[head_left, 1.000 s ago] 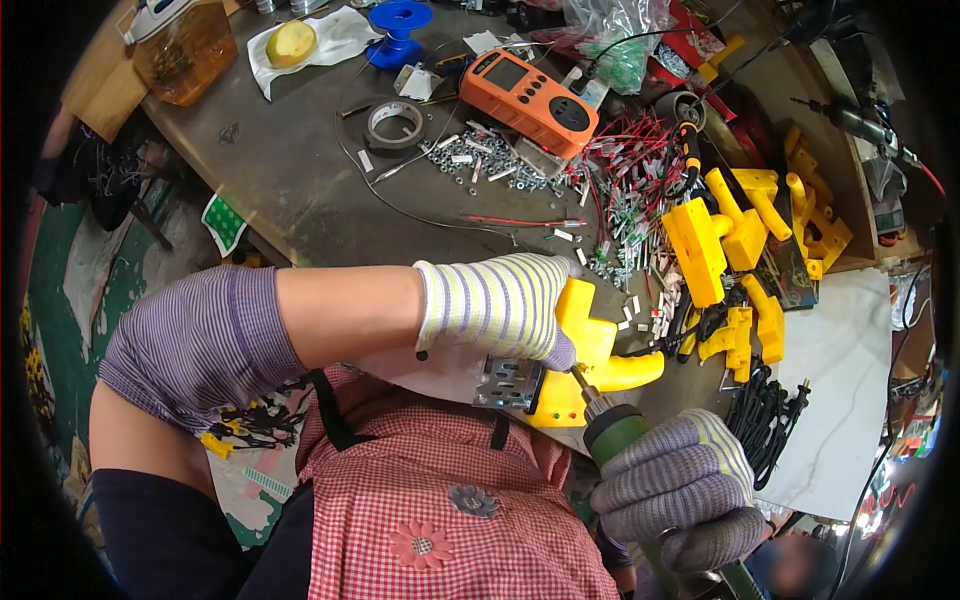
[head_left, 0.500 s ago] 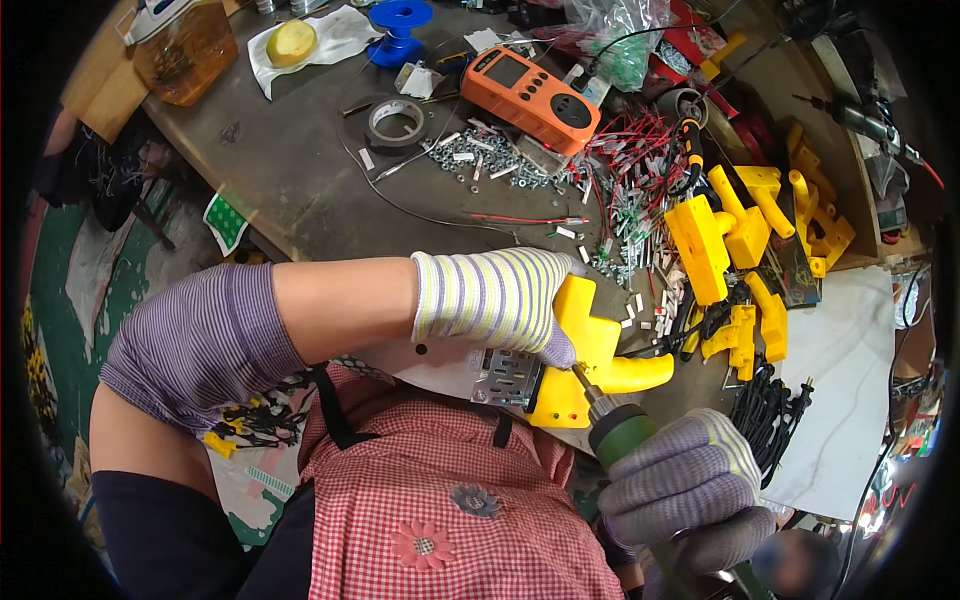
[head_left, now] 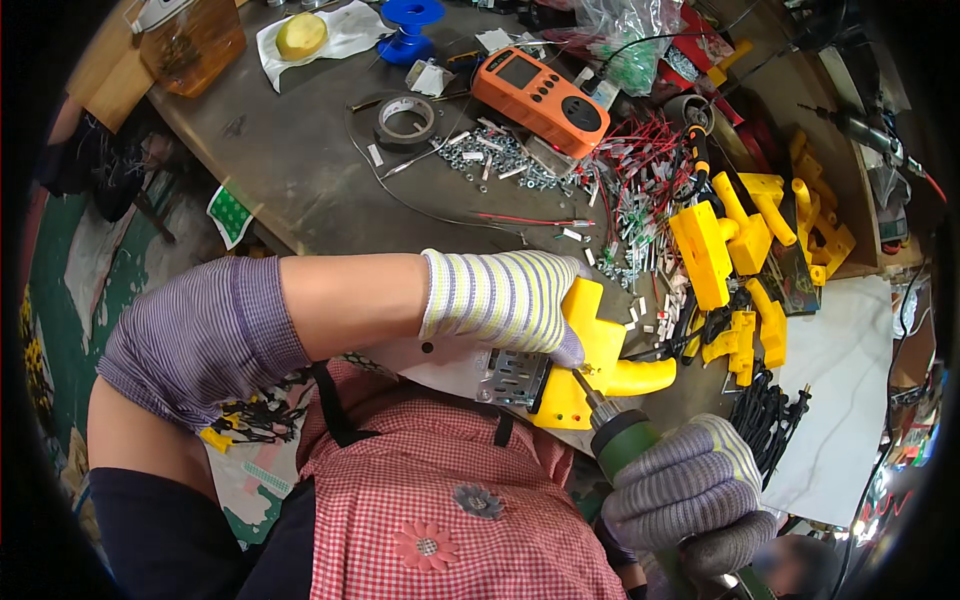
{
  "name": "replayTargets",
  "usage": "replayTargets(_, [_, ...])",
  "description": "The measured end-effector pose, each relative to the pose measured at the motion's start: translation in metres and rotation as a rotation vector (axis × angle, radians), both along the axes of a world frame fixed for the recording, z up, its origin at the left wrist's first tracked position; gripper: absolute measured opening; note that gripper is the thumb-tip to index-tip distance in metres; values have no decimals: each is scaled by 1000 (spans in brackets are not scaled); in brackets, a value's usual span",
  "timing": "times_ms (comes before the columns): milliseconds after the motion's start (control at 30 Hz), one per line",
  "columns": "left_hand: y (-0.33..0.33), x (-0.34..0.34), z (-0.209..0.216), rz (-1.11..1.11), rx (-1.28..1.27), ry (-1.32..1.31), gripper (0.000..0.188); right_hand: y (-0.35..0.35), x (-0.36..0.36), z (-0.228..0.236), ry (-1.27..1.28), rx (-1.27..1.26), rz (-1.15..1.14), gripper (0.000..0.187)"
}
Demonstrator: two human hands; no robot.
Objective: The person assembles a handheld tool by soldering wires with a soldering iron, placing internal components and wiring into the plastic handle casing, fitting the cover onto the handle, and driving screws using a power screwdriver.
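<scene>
My left hand (head_left: 515, 300), in a striped knit glove, is closed on a yellow plastic housing (head_left: 598, 340) with a handle sticking out to its right. A perforated metal plate (head_left: 512, 378) joins the housing's left side. My right hand (head_left: 685, 485), also gloved, wraps round a green power screwdriver (head_left: 625, 440). The screwdriver's bit points up and left and meets the housing's face just below my left thumb. Two small coloured dots show near the housing's lower edge. The fingertips of my left hand are hidden behind the housing.
Loose nuts and screws (head_left: 490, 155), red-wired parts (head_left: 645, 170) and an orange meter (head_left: 540, 100) lie beyond my hands. More yellow housings (head_left: 705, 250) are heaped at the right, near bundled black cords (head_left: 765, 410). A tape roll (head_left: 406, 122) and blue spool (head_left: 410, 30) sit farther back.
The whole view has shifted slightly, so the bench things appear a little farther right. Both hands keep their grips, and the bit stays against the housing.
</scene>
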State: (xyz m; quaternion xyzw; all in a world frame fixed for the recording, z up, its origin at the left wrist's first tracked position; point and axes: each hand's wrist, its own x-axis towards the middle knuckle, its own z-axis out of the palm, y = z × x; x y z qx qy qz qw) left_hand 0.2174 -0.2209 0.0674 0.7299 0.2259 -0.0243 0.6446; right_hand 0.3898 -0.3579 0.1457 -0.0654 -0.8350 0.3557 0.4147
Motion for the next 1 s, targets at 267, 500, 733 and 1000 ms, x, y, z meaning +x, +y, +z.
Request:
replayTargets(267, [-6, 6, -3, 63, 7, 62, 70, 17, 8, 18, -216, -130, 88, 36])
replayTargets(500, [-8, 10, -2, 108, 47, 101, 64, 33, -6, 6, 64, -111, 122, 24])
replayTargets(733, [-14, 7, -7, 158, 82, 96, 64, 40, -5, 13, 42, -107, 46, 31])
replayTargets(1000, [-21, 0, -8, 224, 468, -115, 82, 29, 10, -9, 435, -9, -812, 74])
